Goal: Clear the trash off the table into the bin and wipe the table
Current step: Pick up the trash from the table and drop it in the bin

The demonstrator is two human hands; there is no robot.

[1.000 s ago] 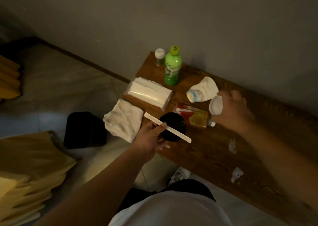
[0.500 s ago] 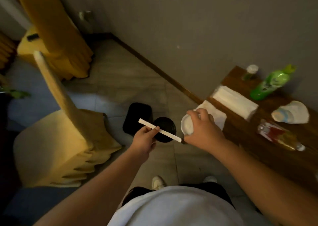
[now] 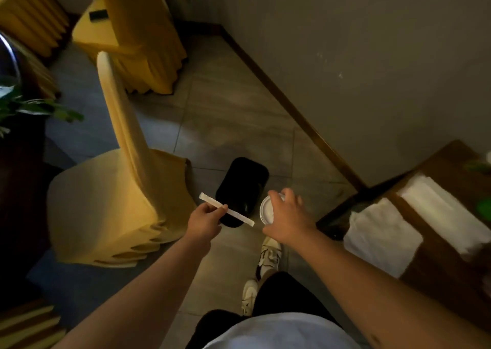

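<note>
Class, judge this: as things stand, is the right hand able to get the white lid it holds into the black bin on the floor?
Probably yes. The right hand holds the white lid just beside the black bin, with nothing showing between them.

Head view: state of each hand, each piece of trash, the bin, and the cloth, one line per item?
left hand: closed on the wrapped stick, holding it over the bin
wrapped stick: held, tilted, wrapper intact
right hand: gripping the white cup from above
white cup: held beside the bin, tipped with its round end facing the camera
black bin: on the floor, open, contents too dark to tell
white cloth: lying on the table corner, untouched
</note>
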